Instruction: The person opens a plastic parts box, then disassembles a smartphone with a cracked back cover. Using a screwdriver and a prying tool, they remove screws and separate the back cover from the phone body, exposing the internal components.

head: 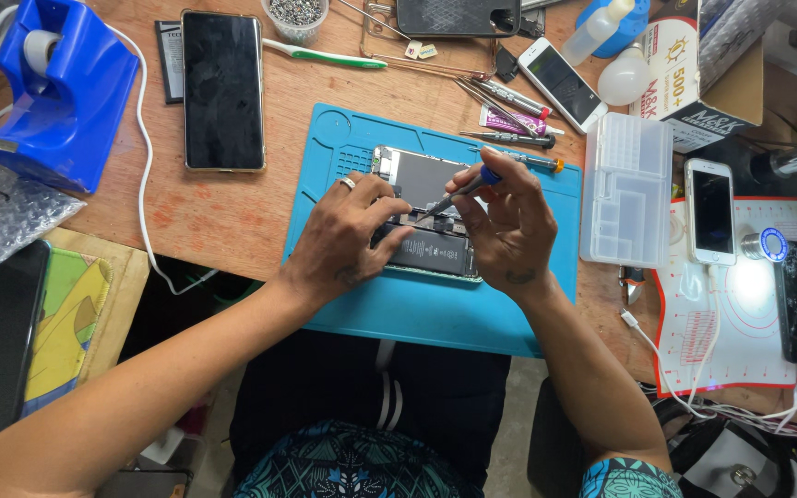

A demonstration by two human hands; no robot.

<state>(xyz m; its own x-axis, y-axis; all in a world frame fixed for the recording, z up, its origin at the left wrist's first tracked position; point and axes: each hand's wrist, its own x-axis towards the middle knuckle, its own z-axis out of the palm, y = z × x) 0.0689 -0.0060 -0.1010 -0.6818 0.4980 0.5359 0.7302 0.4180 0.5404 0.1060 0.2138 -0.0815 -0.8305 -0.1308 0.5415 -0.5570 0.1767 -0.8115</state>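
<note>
While the person leans over the desk (214, 207), the head view shows an opened phone (426, 217) lying on a blue mat (435, 304), its back exposed and its dark battery showing. The left hand (348, 235) rests on the phone's near edge, fingers curled and pressing it flat, a ring on one finger. The right hand (505, 221) pinches a small screwdriver (461, 191) with a blue cap, its tip down inside the phone, just above the battery.

As far as I can judge, the job is partway: the phone is already open, yet the battery and inner parts are still in place. More tools (509, 115) lie at the mat's far edge, a clear parts box (626, 189) stands just right of it, and a white phone (710, 210) charges beyond that. A big dark phone (222, 89) and a blue tape dispenser (62, 92) sit to the left.

The hands cover the phone's middle, so I cannot tell which screw or part the tip meets. The desk's far side is cut off.
</note>
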